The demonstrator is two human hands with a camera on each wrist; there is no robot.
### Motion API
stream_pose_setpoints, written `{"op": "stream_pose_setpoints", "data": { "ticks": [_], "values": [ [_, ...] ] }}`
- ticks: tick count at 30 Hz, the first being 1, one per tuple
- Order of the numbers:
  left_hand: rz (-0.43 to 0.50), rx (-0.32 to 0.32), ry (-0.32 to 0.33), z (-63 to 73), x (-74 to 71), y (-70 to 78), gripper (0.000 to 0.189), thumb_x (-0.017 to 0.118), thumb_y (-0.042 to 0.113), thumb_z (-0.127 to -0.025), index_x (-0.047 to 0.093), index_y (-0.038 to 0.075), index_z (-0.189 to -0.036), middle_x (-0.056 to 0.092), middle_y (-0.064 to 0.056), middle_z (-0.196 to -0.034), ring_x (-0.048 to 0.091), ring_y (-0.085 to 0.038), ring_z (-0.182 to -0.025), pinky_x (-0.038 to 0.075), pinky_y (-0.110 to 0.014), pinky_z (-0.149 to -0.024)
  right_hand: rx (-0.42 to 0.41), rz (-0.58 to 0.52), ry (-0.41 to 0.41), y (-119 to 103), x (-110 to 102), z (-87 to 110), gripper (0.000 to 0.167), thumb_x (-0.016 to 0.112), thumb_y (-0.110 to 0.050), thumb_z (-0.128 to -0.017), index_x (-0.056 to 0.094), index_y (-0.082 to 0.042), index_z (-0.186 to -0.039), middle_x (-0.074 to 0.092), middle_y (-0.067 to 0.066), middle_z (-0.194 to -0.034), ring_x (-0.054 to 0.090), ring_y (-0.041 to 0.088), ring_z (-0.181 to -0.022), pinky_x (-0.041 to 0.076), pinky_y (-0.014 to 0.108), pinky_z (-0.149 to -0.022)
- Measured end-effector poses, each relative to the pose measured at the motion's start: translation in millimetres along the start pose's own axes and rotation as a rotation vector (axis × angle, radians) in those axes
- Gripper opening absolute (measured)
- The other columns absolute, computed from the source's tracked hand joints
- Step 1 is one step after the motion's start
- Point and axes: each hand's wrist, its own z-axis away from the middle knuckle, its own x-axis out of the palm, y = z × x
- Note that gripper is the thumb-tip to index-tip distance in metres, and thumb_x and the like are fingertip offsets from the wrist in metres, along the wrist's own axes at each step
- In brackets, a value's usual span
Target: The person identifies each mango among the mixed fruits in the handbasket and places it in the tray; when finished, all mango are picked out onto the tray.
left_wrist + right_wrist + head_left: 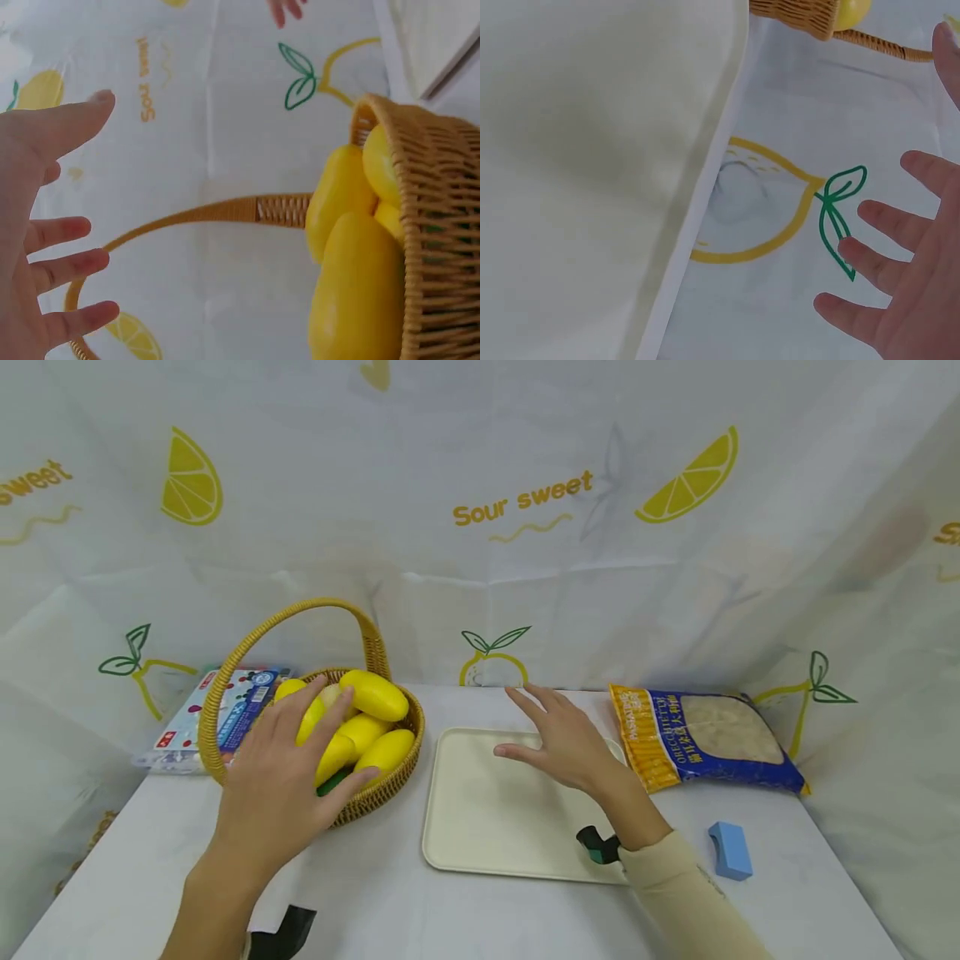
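Observation:
A wicker basket with a tall arched handle holds several smooth yellow mango-like fruits. Something green shows low among them. My left hand hovers in front of the basket, fingers spread, holding nothing; it overlaps part of the fruit in the head view. Over the cream rectangular tray is my right hand, its fingers extended and apart with nothing in them. In the left wrist view the fruits bulge past the basket's rim, away from the fingers.
A blue and yellow pasta bag lies at the back right, with a light blue block in front of it. Behind the basket's left side is a printed plastic package. A lemon-patterned cloth hangs behind the white table.

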Motion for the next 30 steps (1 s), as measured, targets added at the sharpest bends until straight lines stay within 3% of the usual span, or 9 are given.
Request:
{"op": "stream_pose_setpoints", "data": {
  "ticks": [3,6,10,13,17,21,25,29,30],
  "values": [
    [-0.022,-0.027,0.11,4.9,-17.7,-6.3,0.079,0.035,0.075,-0.098,0.054,0.017,-0.149,0.058,-0.018,-0.143,0.058,-0.042,-0.119,0.058,-0.06,-0.079,-0.032,-0.03,-0.015,-11.9,2.8,-8.5,0.089,0.063,-0.071,-0.088,0.03,-0.031,-0.161,0.037,0.01,-0.164,0.04,0.039,-0.149,0.038,0.064,-0.119],
    [-0.039,-0.053,0.217,10.5,-31.2,-14.4,0.074,0.042,0.071,-0.099,0.06,0.013,-0.142,0.065,-0.018,-0.132,0.061,-0.04,-0.105,0.054,-0.055,-0.059,-0.062,-0.037,-0.028,-22.9,6.6,-15.1,0.089,0.063,-0.07,-0.088,0.031,-0.031,-0.161,0.038,0.01,-0.164,0.042,0.039,-0.148,0.04,0.063,-0.118],
    [-0.023,-0.116,0.301,18.3,-42.8,-25.2,0.074,0.048,0.069,-0.097,0.065,0.009,-0.137,0.066,-0.022,-0.123,0.056,-0.043,-0.096,0.043,-0.04,-0.065,-0.08,-0.054,-0.055,-36.2,11.5,-22.1,0.088,0.064,-0.07,-0.088,0.032,-0.032,-0.161,0.038,0.01,-0.164,0.042,0.037,-0.149,0.041,0.062,-0.118],
    [-0.006,-0.19,0.29,25.5,-47.3,-32.3,0.078,0.047,0.072,-0.096,0.064,0.008,-0.137,0.063,-0.027,-0.123,0.053,-0.046,-0.102,0.036,-0.028,-0.075,-0.089,-0.08,-0.075,-45.9,13.9,-27.9,0.088,0.064,-0.07,-0.088,0.032,-0.033,-0.161,0.038,0.009,-0.164,0.041,0.036,-0.149,0.042,0.061,-0.118],
    [0.018,-0.241,0.238,37.1,-46.4,-41.6,0.077,0.053,0.07,-0.094,0.062,0.01,-0.141,0.062,-0.028,-0.124,0.057,-0.043,-0.101,0.043,-0.021,-0.083,-0.107,-0.116,-0.096,-58.6,16.6,-35.9,0.086,0.064,-0.068,-0.089,0.032,-0.034,-0.16,0.038,0.006,-0.164,0.04,0.033,-0.151,0.042,0.058,-0.119],
    [0.085,-0.266,0.195,49.2,-40.7,-49.2,0.065,0.077,0.039,-0.089,0.058,0.014,-0.145,0.063,-0.026,-0.121,0.057,-0.008,-0.091,0.041,-0.002,-0.079,-0.107,-0.145,-0.118,-70.5,19.7,-41.5,0.084,0.064,-0.068,-0.089,0.032,-0.036,-0.16,0.038,0.002,-0.164,0.039,0.03,-0.151,0.042,0.057,-0.12],
    [0.187,-0.295,0.164,58.1,-36.1,-54.6,0.075,0.081,0.006,-0.082,0.052,0.018,-0.15,0.063,-0.025,-0.118,0.039,0.026,-0.1,0.033,0.011,-0.086,-0.118,-0.178,-0.144,-80.1,24.2,-45.4,0.084,0.063,-0.069,-0.089,0.033,-0.035,-0.16,0.038,0.002,-0.164,0.04,0.03,-0.151,0.042,0.058,-0.119],
    [0.277,-0.298,0.158,61.7,-32.5,-59.5,0.086,0.079,-0.013,-0.076,0.05,0.018,-0.152,0.064,-0.023,-0.115,0.043,0.028,-0.105,0.037,0.01,-0.085,-0.12,-0.196,-0.171,-86.1,27.4,-48.2,0.083,0.064,-0.066,-0.09,0.032,-0.035,-0.16,0.038,0.003,-0.165,0.04,0.03,-0.15,0.042,0.058,-0.119],
    [0.296,-0.301,0.16,62.2,-31.6,-60.2,0.088,0.078,-0.016,-0.075,0.05,0.018,-0.151,0.066,-0.015,-0.114,0.045,0.027,-0.105,0.038,0.01,-0.083,-0.121,-0.2,-0.174,-87.0,27.9,-48.9,0.083,0.064,-0.066,-0.09,0.032,-0.034,-0.16,0.038,0.003,-0.165,0.04,0.03,-0.15,0.042,0.058,-0.119]
  ]
}}
